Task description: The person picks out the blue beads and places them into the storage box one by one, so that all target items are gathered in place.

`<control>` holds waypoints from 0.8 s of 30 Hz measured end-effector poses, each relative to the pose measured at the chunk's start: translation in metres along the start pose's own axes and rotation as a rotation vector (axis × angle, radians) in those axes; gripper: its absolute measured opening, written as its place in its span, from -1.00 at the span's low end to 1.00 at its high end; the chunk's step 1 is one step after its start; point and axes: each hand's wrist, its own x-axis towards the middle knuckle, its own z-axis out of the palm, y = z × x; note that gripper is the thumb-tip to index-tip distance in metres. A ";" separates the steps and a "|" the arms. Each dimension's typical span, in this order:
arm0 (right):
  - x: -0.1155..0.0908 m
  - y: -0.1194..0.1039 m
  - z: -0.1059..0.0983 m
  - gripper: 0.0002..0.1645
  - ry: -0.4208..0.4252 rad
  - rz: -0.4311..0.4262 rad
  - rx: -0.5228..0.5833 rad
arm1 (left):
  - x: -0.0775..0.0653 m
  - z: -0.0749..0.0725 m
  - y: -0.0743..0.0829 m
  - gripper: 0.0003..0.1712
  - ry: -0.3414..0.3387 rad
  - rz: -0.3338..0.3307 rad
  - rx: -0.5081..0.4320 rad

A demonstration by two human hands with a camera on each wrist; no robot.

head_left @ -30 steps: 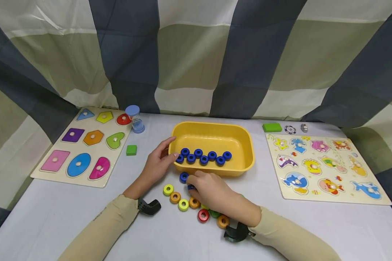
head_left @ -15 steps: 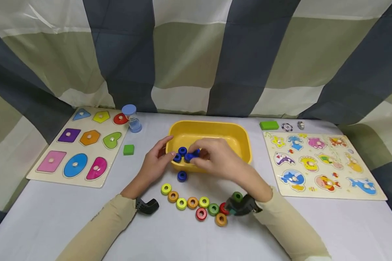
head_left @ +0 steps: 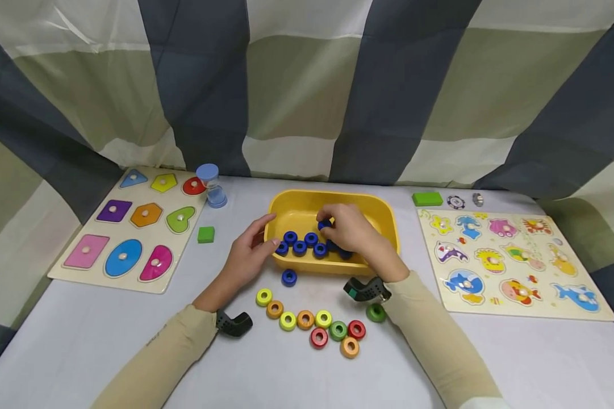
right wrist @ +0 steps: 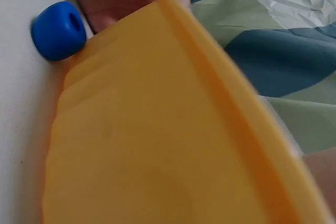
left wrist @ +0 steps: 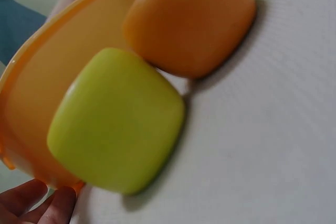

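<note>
My left hand [head_left: 246, 253] holds the left end of a yellow plastic tub [head_left: 388, 266], thumb at the rim. Inside the tub, my right hand [head_left: 351, 228] pinches a blue ring-shaped bead [head_left: 325, 225], mostly hidden by the fingers. More blue beads [head_left: 299, 247] lie in the tub's front left part, some partly covered by the right hand. Another blue bead [head_left: 288, 277] stands on the table just before the tub; the right wrist view shows this blue bead [right wrist: 59, 31] beside the tub wall. The left wrist view has a yellow bead [left wrist: 118, 124] and an orange bead [left wrist: 191, 22] close up.
Yellow, orange, red and green beads [head_left: 318, 338] lie between the forearms. To the left are a shape puzzle board [head_left: 128, 227], a sand timer [head_left: 212, 186] and a green block [head_left: 206, 234]. An animal puzzle board [head_left: 511, 261], green block [head_left: 426, 199] and poker chip [head_left: 456, 202] sit right.
My right hand picked a blue bead from the table before the tub, carried it over the rim, and is now deeper inside. The left hand stays at the tub's left end.
</note>
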 end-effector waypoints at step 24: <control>-0.001 0.001 0.005 -0.80 -0.012 -0.018 -0.070 | 0.000 -0.001 0.000 -0.40 -0.010 -0.013 -0.010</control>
